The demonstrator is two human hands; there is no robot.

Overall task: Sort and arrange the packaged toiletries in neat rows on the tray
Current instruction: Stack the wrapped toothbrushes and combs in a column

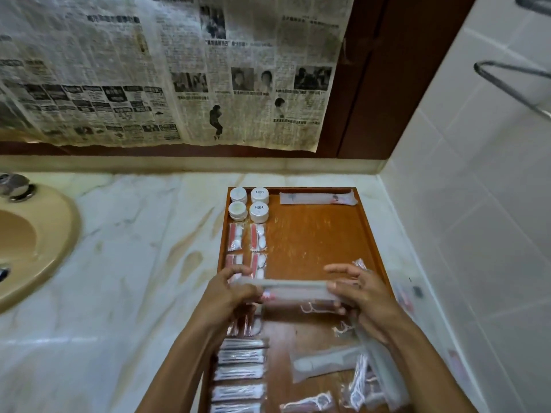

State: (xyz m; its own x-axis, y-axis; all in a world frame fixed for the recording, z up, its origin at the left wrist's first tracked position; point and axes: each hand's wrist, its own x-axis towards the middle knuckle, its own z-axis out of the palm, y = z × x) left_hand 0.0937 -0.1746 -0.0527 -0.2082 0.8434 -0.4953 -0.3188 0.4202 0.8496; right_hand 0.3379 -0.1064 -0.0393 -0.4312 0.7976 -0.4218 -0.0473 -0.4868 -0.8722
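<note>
Head view: left hand (231, 289) and right hand (356, 293) each pinching 1 end of a long packet (293, 289), held level above the tray (369, 228) middle. Beneath the right wrist, a loose pile (362, 380). Along the left edge, 4 jars (249, 203), pouches (247, 237), sachets (238, 372) in rows. At the far edge, 1 matching packet (317, 198). Risk, probably: slippery film sliding from fingertips, or forearms sweeping finished rows askew.
</note>
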